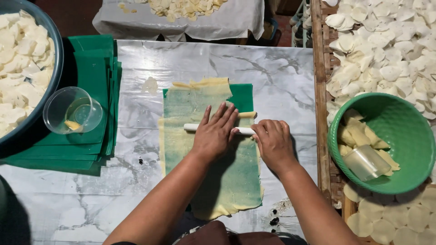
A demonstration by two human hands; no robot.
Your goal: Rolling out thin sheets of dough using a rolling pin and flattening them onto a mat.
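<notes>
Fingers (221, 119) flat, pressing slim white rolling pin (196, 127), thin yellow dough sheet (236, 181), green plastic mat (243, 96)

Your left hand (214, 134) lies flat, fingers spread toward one o'clock, while your right hand (274, 141) curls knuckles-up just beside it at three o'clock.

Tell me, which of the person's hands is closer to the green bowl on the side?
Right. The right hand presses the white roller's end, a short way from the green bowl. The left hand lies flat on the roller's middle, farther away.
</notes>
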